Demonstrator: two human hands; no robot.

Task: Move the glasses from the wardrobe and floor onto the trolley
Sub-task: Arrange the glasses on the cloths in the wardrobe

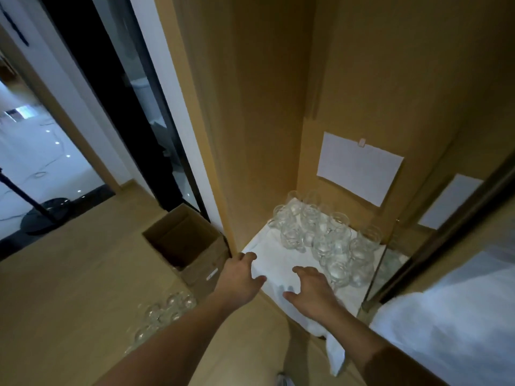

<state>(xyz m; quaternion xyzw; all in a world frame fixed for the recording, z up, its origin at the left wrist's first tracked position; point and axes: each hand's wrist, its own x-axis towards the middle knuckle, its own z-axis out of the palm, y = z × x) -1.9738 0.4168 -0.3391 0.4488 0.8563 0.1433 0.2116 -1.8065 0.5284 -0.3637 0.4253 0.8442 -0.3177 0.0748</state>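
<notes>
Fingers of both hands spread, empty: left hand [242,270] and right hand [312,291] over white cloth [278,263] on wardrobe shelf [281,305]. Glasses [323,235] clustered behind on cloth; more glasses [164,313] on floor [69,288].

— Dim in here, isn't it? Warm yellowish cast over the wardrobe [267,107], no hard shadows.

— The brightest spot is the doorway [36,151] on the left, cool white, with small glare dots on its shiny floor.

— Whole view's soft; the glasses [320,238] smear together. Straight edges bow toward the corners.
</notes>
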